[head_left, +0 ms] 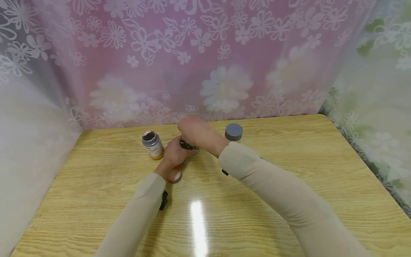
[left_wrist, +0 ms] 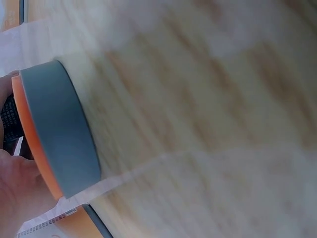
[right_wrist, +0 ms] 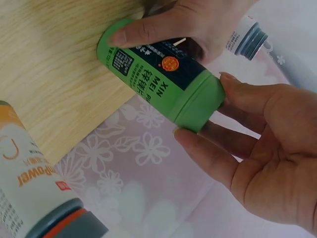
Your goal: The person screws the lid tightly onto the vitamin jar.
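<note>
A green bottle [right_wrist: 148,79] with a dark label is held between the two hands. My left hand [head_left: 176,151] grips its body, the thumb lying along the label in the right wrist view. At the other end, my right hand [right_wrist: 267,144] pinches the green cap [right_wrist: 200,101] between thumb and fingers; the cap sits on the bottle. Just left of the left hand stands an uncapped white-and-orange bottle [head_left: 154,145] with torn foil at its mouth. A loose grey cap [left_wrist: 62,129] with an orange rim lies on the table beside the left wrist.
To the right, partly behind the right forearm, stands another bottle with a grey lid [head_left: 233,132]; its white and orange label [right_wrist: 25,168] shows in the right wrist view. The wooden table [head_left: 289,142] ends at a flowered curtain [head_left: 205,64] behind.
</note>
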Demonstrator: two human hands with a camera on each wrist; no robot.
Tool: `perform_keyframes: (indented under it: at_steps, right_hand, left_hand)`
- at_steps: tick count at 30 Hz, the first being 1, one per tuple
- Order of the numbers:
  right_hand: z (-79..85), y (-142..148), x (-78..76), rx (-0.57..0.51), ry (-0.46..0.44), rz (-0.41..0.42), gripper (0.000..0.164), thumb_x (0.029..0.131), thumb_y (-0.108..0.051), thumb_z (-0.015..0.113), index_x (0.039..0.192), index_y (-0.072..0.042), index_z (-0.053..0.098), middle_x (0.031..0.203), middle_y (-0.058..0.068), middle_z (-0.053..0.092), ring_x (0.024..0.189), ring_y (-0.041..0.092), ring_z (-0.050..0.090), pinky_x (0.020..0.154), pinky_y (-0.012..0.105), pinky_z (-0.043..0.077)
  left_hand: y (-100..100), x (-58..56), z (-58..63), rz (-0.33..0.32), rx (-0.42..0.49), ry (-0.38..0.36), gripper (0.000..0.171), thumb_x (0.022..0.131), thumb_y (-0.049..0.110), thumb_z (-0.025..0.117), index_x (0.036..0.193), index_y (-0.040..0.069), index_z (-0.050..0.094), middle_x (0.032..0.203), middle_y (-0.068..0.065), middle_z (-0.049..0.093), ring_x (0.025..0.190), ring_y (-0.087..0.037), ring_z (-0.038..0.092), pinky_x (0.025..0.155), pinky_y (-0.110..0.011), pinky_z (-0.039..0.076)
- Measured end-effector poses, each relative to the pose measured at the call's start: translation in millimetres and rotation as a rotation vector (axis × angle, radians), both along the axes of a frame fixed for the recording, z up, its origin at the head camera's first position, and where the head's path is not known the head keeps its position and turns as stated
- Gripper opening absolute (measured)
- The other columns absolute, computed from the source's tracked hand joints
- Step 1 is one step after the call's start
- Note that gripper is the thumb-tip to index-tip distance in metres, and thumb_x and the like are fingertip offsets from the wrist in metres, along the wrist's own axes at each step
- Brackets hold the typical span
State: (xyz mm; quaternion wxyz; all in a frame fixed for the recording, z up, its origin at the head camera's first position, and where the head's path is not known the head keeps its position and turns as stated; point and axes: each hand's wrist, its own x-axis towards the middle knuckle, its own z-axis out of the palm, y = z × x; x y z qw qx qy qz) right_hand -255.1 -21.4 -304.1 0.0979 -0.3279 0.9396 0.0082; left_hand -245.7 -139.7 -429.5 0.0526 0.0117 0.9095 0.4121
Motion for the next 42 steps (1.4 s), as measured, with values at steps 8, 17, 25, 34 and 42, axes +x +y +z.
perform_keyframes:
  at_steps: [8, 17, 25, 34, 42]
  right_hand:
    - [-8.9, -1, 4.2, -0.027, 0.069, -0.010, 0.012, 0.099, -0.015, 0.055, 0.095, -0.009, 0.064, 0.078, 0.003, 0.058, 0.069, 0.016, 0.055, 0.061, 0.028, 0.046]
    - [-13.7, -4, 9.1, -0.011, 0.106, -0.063, 0.007, 0.097, -0.015, 0.058, 0.094, -0.010, 0.063, 0.078, 0.001, 0.060, 0.072, 0.017, 0.057, 0.074, 0.034, 0.047]
    - [-16.1, -7, 11.0, -0.020, 0.136, -0.078, 0.009, 0.094, -0.011, 0.060, 0.087, -0.011, 0.064, 0.074, 0.002, 0.059, 0.071, 0.018, 0.057, 0.085, 0.041, 0.046]
    - [-16.9, -3, 14.1, 0.034, 0.172, -0.055, 0.021, 0.090, -0.018, 0.068, 0.107, -0.009, 0.062, 0.098, 0.006, 0.061, 0.092, 0.021, 0.058, 0.096, 0.041, 0.040]
    - [-23.3, 2, 12.1, -0.019, 0.160, -0.076, 0.029, 0.099, -0.028, 0.055, 0.121, -0.011, 0.061, 0.112, 0.007, 0.061, 0.104, 0.027, 0.052, 0.087, 0.037, 0.046]
  left_hand:
    - [1, 1.2, -1.7, -0.006, -0.003, 0.036, 0.055, 0.079, 0.044, 0.077, 0.119, 0.012, 0.059, 0.119, -0.006, 0.061, 0.112, -0.029, 0.054, 0.096, -0.044, 0.041]
    - [2, 1.2, -2.9, -0.007, -0.032, 0.089, 0.046, 0.079, 0.038, 0.077, 0.113, 0.009, 0.062, 0.112, -0.008, 0.063, 0.103, -0.027, 0.058, 0.092, -0.042, 0.044]
    - [2, 3.2, -0.5, -0.002, -0.052, 0.113, 0.040, 0.081, 0.031, 0.075, 0.111, 0.008, 0.062, 0.109, -0.010, 0.064, 0.098, -0.028, 0.059, 0.087, -0.043, 0.046]
    - [2, 0.5, -0.8, -0.005, -0.062, 0.099, 0.044, 0.080, 0.032, 0.076, 0.114, 0.008, 0.062, 0.111, -0.010, 0.063, 0.101, -0.029, 0.058, 0.089, -0.044, 0.045]
    - [2, -1.1, -1.1, -0.036, -0.033, 0.082, 0.053, 0.080, 0.033, 0.076, 0.122, 0.007, 0.057, 0.117, -0.012, 0.061, 0.108, -0.030, 0.056, 0.093, -0.044, 0.044]
